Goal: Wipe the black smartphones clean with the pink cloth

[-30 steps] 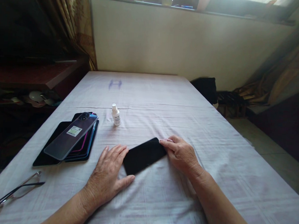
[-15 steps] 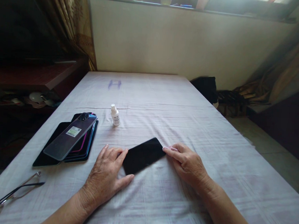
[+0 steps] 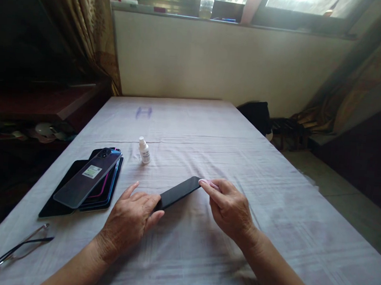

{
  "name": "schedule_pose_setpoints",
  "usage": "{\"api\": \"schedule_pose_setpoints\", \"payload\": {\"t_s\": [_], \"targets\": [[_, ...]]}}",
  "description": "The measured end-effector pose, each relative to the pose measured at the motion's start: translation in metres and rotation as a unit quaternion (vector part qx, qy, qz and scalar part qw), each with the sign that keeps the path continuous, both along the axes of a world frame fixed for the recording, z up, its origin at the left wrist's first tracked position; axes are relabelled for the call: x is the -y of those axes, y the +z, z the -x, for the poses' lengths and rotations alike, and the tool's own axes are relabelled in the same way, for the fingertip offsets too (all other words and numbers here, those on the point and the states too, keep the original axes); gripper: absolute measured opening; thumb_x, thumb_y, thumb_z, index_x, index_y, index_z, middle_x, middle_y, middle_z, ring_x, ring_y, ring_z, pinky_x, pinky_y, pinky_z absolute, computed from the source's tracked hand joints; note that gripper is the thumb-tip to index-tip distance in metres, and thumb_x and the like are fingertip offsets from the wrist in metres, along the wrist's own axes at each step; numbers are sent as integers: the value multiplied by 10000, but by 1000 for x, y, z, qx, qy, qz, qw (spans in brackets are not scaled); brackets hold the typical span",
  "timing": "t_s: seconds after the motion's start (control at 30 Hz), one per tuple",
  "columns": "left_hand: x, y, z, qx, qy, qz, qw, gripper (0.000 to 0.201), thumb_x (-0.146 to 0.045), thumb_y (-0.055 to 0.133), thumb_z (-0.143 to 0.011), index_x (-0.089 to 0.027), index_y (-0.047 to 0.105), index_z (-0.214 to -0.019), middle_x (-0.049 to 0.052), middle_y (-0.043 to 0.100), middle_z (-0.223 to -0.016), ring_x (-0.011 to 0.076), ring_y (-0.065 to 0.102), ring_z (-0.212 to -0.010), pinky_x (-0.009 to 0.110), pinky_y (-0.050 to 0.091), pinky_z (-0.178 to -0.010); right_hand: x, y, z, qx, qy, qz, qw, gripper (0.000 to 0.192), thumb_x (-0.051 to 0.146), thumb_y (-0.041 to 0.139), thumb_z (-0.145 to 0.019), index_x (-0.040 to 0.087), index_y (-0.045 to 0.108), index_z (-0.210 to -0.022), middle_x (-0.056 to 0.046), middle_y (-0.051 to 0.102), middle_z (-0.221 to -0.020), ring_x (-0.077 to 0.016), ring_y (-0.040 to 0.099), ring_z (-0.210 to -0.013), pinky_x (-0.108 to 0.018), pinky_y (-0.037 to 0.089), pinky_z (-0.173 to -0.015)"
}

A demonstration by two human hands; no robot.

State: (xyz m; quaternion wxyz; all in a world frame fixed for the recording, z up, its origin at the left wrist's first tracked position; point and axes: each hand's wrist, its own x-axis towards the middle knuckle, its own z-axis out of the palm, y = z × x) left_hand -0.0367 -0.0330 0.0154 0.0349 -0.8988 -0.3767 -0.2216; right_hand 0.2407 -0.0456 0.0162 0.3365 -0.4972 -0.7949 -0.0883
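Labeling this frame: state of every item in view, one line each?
black phone: tilted up, gripped at both ends
left hand: gripping near end
right hand: pinching far end
small white bottle: upright, capped
phone stack: flat
eyeglasses: folded open

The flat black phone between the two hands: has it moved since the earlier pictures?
Yes. The flat black phone has tilted up off the white cloth, gripped by the left hand and right hand.

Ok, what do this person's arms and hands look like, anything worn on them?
Both forearms are bare, with no sleeves in view. The left hand and the right hand show no gloves, and no rings, watch or bracelet can be seen. The nails are short and look unpainted.
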Motion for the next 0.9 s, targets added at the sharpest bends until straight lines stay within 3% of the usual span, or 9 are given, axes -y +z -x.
{"api": "schedule_pose_setpoints", "payload": {"t_s": [0.2, 0.53, 0.9], "targets": [[-5, 2, 0, 32, -11, -22, 999, 353, -348, 364, -1053, -172, 669, -1024, 39, 751, -906, 201, 708, -862, 447, 387, -1065, 0, 1, 20, 0, 31, -41, 999, 328, 75, 455, -965, 146, 700, -1172, -102, 705, -961, -198, 659, -923, -306, 555, -795], [-22, -2, 4, 79, 1, -120, 990, 293, -347, 435, -1045, -189, 672, -975, 10, 765, -819, 185, 732, -706, 376, 559, -882, -23, 3, 20, 5, -37, -52, 998, 335, 74, 459, -948, 156, 705, -1159, -93, 700, -948, -193, 651, -873, -295, 542, -767], [-23, -8, 11, 98, 18, -122, 988, 266, -371, 451, -1038, -186, 643, -1039, 29, 762, -849, 212, 734, -738, 400, 560, -891, -21, 6, 54, -13, -3, -40, 999, 337, 78, 465, -945, 164, 700, -1171, -92, 696, -956, -190, 648, -906, -280, 532, -778]]}}
